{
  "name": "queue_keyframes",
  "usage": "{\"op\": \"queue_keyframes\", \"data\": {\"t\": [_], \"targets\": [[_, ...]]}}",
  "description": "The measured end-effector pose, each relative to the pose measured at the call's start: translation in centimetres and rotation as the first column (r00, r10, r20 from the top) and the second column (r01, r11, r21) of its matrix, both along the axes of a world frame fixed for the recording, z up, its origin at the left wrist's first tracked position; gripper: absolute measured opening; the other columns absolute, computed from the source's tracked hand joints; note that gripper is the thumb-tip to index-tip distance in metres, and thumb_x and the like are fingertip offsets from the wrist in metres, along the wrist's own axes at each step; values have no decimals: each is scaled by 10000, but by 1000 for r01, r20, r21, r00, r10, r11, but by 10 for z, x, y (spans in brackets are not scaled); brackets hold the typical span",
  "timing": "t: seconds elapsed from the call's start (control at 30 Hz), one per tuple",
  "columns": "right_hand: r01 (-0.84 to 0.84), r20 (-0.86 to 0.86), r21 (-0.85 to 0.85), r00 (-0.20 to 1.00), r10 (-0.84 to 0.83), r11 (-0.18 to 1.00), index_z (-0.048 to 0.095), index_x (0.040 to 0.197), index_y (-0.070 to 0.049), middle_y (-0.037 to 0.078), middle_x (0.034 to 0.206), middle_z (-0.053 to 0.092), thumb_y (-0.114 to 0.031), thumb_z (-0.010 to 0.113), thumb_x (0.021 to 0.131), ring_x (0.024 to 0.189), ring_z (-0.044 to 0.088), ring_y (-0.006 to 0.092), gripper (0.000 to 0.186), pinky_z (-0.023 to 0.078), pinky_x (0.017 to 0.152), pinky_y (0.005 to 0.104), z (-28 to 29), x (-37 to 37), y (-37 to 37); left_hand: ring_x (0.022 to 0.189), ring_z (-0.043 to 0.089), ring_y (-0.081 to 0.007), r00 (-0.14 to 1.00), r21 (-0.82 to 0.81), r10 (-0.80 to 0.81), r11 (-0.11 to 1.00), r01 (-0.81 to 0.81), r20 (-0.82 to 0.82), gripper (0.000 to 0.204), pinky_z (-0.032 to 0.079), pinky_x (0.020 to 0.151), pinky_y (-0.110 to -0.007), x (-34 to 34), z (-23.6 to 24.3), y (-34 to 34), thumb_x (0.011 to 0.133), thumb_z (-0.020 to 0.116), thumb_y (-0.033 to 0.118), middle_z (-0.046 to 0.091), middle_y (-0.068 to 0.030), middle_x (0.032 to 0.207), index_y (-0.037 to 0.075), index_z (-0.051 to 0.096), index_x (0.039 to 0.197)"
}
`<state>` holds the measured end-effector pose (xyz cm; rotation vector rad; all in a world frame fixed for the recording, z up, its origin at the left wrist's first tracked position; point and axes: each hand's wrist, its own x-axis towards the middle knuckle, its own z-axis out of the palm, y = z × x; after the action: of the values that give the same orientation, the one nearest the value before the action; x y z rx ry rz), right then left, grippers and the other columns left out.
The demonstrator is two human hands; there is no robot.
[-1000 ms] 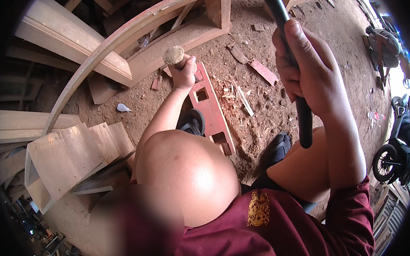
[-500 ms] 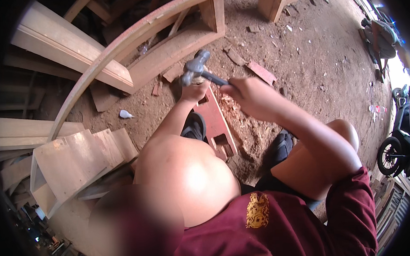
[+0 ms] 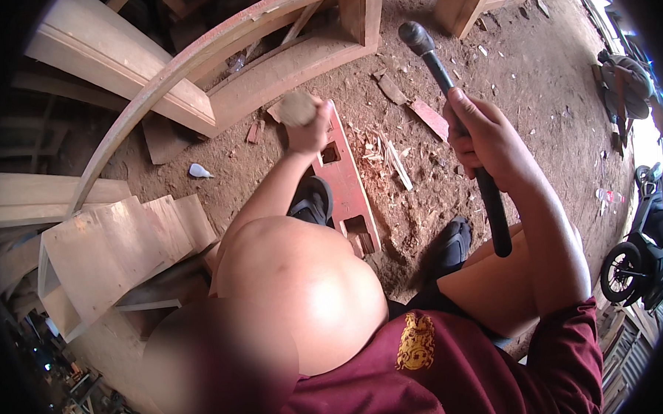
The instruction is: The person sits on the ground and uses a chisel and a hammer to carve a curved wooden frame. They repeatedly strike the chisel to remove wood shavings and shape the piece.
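My right hand (image 3: 484,137) is wrapped around the dark handle of a hammer (image 3: 434,65), raised to the right of the work with its grey metal head up and away. My left hand (image 3: 310,130) is closed around what looks like a chisel (image 3: 296,108); only the round, tan end of its handle shows, and the blade is hidden. Beneath the left hand, a red-faced timber (image 3: 347,184) lies on the ground. Two rectangular holes are cut in it, one near the hand and one at the near end.
My sandalled left foot (image 3: 313,200) rests against the timber; the right foot (image 3: 451,242) is farther right. Wood shavings (image 3: 392,160) litter the dirt beside it. A curved wooden frame (image 3: 289,74) stands ahead, stacked boards (image 3: 100,250) at left, a motorcycle (image 3: 634,264) at far right.
The hammer has swung up and to the right, away from the chisel's end, as my right hand rose. My left hand stays closed at the far part of the timber.
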<state>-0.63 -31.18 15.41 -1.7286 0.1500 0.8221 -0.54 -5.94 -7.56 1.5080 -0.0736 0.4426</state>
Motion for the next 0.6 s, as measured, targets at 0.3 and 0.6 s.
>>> {"op": "queue_keyframes", "data": {"t": [0.3, 0.6], "targets": [[1, 10, 20, 1000, -1, 1000, 451, 823, -121, -72, 576, 336, -484, 392, 1001, 423, 298, 13, 409, 313, 367, 207, 3, -2, -3, 421, 374, -74, 992, -524, -80, 851, 16, -99, 203, 322, 419, -250, 29, 7, 15, 865, 579, 38, 444, -3, 519, 55, 471, 694], [1, 15, 43, 1000, -2, 999, 441, 810, -124, -76, 575, 335, -476, 391, 1005, 426, 292, 10, 405, 304, 367, 200, 6, -7, 3, 424, 447, -76, 999, -261, 38, 964, -44, -26, 197, 366, 411, -247, 14, -5, -8, 843, 646, 143, 494, 13, 527, 84, 527, 697]]}}
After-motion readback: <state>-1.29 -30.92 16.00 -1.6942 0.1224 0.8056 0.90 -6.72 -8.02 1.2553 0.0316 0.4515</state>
